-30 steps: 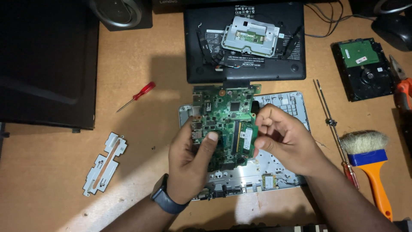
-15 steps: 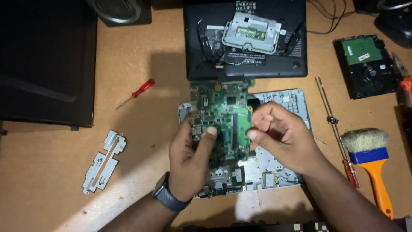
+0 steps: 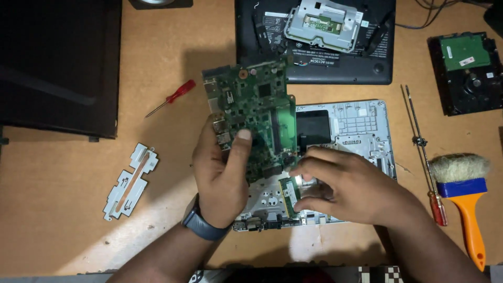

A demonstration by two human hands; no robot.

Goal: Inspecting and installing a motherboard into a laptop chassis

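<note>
A green laptop circuit board (image 3: 254,118) sits in the left hand (image 3: 222,173) above a silver laptop base shell (image 3: 356,131); a small green memory stick (image 3: 289,193) lies beneath the right hand (image 3: 351,188); a red-handled screwdriver (image 3: 172,98) lies left; an orange-handled brush (image 3: 463,196) lies right.

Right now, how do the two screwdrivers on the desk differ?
The left screwdriver is short with a red handle, lying diagonally by the black panel. The right screwdriver has a much longer thin shaft, lying nearly vertical beside the brush. Both lie untouched on the desk.
</note>
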